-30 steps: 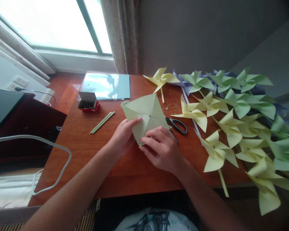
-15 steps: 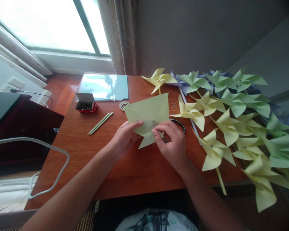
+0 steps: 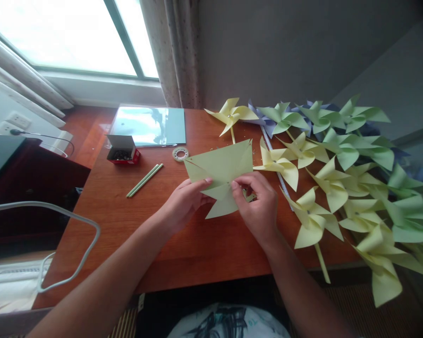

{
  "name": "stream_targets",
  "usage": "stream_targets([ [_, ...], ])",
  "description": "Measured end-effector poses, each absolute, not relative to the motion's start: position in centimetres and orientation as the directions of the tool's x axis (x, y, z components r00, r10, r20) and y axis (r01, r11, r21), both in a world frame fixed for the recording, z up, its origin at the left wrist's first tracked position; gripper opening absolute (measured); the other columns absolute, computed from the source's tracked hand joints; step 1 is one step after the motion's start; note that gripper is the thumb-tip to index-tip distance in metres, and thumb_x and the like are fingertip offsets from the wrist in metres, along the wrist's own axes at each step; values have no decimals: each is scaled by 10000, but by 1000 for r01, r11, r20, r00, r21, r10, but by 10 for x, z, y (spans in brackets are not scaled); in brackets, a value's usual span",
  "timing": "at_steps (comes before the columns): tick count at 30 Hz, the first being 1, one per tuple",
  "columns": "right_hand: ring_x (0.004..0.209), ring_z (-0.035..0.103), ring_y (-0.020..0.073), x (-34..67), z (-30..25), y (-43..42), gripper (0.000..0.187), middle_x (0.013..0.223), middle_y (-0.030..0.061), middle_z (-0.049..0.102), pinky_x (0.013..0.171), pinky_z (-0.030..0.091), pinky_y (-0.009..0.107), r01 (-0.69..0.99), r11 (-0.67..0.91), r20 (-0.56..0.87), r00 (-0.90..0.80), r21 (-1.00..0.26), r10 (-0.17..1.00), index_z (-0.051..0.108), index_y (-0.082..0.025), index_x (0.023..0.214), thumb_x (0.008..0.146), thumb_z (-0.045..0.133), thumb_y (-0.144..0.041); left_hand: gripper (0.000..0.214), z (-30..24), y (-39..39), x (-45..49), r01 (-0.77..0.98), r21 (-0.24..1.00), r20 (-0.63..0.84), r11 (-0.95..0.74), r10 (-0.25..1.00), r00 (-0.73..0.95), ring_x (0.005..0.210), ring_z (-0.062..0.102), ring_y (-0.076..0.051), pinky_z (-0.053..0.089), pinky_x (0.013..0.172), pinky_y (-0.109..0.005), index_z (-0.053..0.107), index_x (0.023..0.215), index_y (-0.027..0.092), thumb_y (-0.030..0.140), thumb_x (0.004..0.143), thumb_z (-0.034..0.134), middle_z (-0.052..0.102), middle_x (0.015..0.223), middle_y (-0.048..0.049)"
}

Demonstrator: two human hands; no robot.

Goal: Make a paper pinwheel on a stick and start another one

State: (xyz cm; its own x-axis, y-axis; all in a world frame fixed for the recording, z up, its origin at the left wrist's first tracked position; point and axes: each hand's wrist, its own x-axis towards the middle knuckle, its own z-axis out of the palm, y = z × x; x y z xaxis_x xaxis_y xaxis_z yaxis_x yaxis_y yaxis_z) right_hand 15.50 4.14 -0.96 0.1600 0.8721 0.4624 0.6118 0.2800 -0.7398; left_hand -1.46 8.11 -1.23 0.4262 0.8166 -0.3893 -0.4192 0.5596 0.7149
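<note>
A pale yellow-green sheet of pinwheel paper [image 3: 222, 162], with slits running in from its corners and small holes near the upper ones, is held above the table. My left hand [image 3: 184, 203] is closed on its left side, thumb on top and fingers underneath. On the right, my right hand [image 3: 258, 202] pinches the paper beside its centre with thumb and forefinger. The lower part of the sheet hangs in a pointed flap between my hands. Part of what lies under the paper and behind my right hand is hidden.
Finished yellow pinwheels [image 3: 305, 213] and green pinwheels [image 3: 345, 150] cover the table's right side. At the left are a red box of small dark pieces [image 3: 123, 152], two green sticks [image 3: 144, 180], a tape roll [image 3: 180, 154] and glossy packaged sheets [image 3: 148, 126]. A white cable [image 3: 88, 258] loops nearby.
The paper has shifted slightly right and looks flatter around its middle. My right hand has moved a little right, and the dark scissor-like loop beside it is now hidden.
</note>
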Motion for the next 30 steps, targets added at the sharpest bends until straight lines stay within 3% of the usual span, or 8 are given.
stream_targets([
  [15,743,609,183,155,-12,41,110,823,36,655,635,501,302,635,286,476,148,-718,867,662,-216,814,915,631,-188,305,-10,80,-15,-382,737,-393,558,813,431,909,718,-246,545,780,-323,767,1083,128,289,823,760,785,1048,-114],
  [24,829,641,220,158,-16,41,107,860,61,674,711,529,342,696,293,508,120,-656,853,677,-224,844,937,623,-214,347,-10,79,-17,-362,763,-339,536,808,483,950,726,-267,537,774,-309,770,1078,151,422,865,729,780,1091,-126],
  [30,831,637,227,157,-18,40,84,863,64,670,710,529,351,734,309,563,121,-605,817,673,-224,856,927,638,-198,491,-6,76,-15,-332,848,-186,412,819,542,1152,674,-336,513,959,-378,738,1175,148,428,780,818,742,1221,-152],
])
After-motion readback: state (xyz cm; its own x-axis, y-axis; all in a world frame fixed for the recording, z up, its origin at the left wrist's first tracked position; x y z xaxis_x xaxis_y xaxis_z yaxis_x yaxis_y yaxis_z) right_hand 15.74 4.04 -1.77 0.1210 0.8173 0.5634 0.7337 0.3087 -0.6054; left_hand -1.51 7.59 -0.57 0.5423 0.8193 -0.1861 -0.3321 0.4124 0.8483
